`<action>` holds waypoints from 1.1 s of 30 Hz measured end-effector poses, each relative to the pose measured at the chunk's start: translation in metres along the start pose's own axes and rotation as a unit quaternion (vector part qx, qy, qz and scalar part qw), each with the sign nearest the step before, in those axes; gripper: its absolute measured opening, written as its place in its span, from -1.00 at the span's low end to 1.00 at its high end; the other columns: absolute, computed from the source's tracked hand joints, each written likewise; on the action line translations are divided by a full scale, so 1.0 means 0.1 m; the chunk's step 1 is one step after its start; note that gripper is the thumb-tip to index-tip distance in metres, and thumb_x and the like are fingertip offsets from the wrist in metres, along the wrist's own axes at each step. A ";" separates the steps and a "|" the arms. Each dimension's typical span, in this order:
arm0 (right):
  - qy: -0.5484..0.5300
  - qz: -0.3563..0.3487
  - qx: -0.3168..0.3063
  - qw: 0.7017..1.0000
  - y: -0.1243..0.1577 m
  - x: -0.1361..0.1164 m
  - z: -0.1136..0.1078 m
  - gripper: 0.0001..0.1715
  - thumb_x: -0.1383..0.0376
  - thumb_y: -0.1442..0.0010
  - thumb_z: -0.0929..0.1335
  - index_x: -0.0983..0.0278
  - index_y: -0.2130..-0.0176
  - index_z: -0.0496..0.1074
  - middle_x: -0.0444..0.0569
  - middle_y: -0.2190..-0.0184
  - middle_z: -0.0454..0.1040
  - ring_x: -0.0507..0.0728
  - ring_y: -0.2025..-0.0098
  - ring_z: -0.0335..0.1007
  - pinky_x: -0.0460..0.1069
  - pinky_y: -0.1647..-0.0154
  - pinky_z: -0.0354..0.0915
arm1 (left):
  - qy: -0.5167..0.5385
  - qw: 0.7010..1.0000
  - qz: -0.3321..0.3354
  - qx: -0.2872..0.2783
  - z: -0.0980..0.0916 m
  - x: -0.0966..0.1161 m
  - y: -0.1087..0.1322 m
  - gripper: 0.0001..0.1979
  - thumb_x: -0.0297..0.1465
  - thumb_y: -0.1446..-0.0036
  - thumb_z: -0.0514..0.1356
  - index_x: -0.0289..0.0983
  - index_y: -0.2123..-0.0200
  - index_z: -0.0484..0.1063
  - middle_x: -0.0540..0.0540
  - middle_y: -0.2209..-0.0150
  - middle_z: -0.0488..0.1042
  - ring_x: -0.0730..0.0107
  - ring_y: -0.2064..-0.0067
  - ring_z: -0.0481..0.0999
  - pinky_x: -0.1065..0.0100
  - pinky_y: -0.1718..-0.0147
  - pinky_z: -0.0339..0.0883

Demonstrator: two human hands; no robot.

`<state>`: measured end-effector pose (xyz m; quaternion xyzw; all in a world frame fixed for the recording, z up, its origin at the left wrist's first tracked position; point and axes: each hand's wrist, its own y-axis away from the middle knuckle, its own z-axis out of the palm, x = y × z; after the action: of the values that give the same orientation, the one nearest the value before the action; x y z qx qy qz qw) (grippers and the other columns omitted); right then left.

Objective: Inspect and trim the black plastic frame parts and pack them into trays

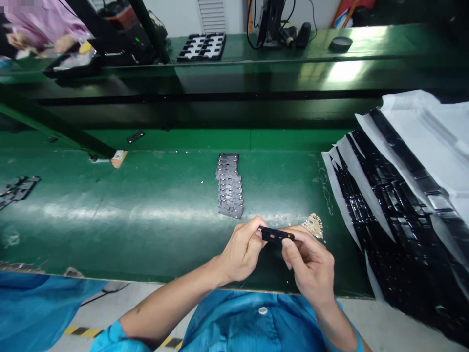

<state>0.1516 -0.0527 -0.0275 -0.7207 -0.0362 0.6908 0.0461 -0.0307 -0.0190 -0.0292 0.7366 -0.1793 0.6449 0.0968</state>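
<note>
A small black plastic part (275,235) with tiny coppery spots is held between my two hands above the table's near edge. My left hand (242,250) pinches its left end between thumb and fingers. At its right end, my right hand (309,261) grips with the thumb in front and fingers behind. A pile of tiny beige pieces (314,226) lies on the green table just beyond my right hand, with some scattered by the fingers. Farther out from my left hand, an overlapping row of similar dark parts (230,186) runs away from me.
Black trays with white liners (395,195) are stacked on the right. More dark parts (18,189) lie at the far left, and a single one (136,137) near the green post (66,127). A raised shelf (256,73) crosses behind; a person in pink (47,22) works beyond it.
</note>
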 end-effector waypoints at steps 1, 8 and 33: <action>0.001 0.000 0.002 1.000 0.00 0.00 -0.01 -0.81 0.36 -0.47 0.37 0.23 0.04 0.63 -0.07 0.32 0.46 -0.04 0.57 0.30 -0.09 0.61 0.26 | 0.003 1.000 -0.003 -0.004 0.00 0.01 0.00 -0.70 -0.36 -0.52 -0.11 -0.22 0.31 0.25 0.06 0.46 0.27 0.44 0.48 0.22 0.36 0.39 0.13; 0.007 -0.006 0.011 1.000 0.01 -0.01 -0.02 -0.81 0.35 -0.46 0.38 0.23 0.07 0.64 -0.06 0.31 0.48 -0.04 0.58 0.31 -0.10 0.63 0.25 | 0.045 0.999 -0.025 -0.015 0.01 0.02 0.00 -0.63 -0.23 -0.56 -0.09 -0.23 0.31 0.28 0.04 0.44 0.30 0.44 0.46 0.25 0.37 0.40 0.14; 0.048 -0.008 0.051 0.998 0.02 0.04 -0.11 -0.85 0.31 -0.45 0.40 0.24 0.10 0.62 -0.09 0.38 0.49 -0.02 0.60 0.28 -0.07 0.61 0.27 | -0.031 0.999 -0.025 -0.025 0.14 -0.01 -0.09 -0.88 -0.49 -0.36 0.02 -0.22 0.24 0.30 0.06 0.43 0.34 0.43 0.44 0.30 0.36 0.37 0.20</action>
<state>0.1631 -0.0544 -0.0313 -0.7492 -0.0049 0.6562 0.0899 -0.0148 -0.0157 -0.0317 0.7579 -0.1795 0.6146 0.1254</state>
